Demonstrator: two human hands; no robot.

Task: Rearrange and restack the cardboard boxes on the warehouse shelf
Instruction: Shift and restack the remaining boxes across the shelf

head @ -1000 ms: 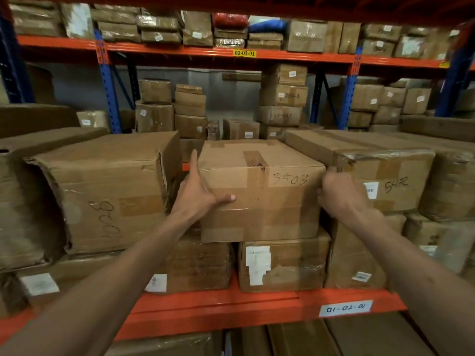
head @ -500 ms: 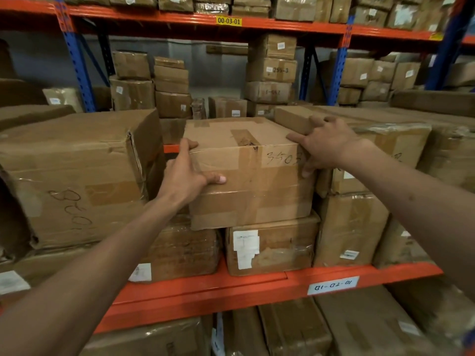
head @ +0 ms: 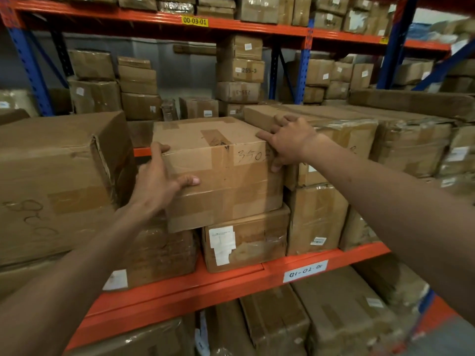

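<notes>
Your left hand (head: pixel 156 181) grips the taped box (head: pixel 218 173) at its left edge; your right hand (head: pixel 288 142) clasps its top right corner, fingers (head: pixel 264 136) curled over.

Both arms reach forward, left hand (head: pixel 159 181) and right hand (head: pixel 288 142) with fingers spread.

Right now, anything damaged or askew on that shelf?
Yes. The big box at left has a torn, crumpled front corner. The taped box both hands grip overhangs the labelled box beneath it.

Hands: two (head: pixel 156 181) (head: pixel 288 140); boxes: too many to count.
</notes>
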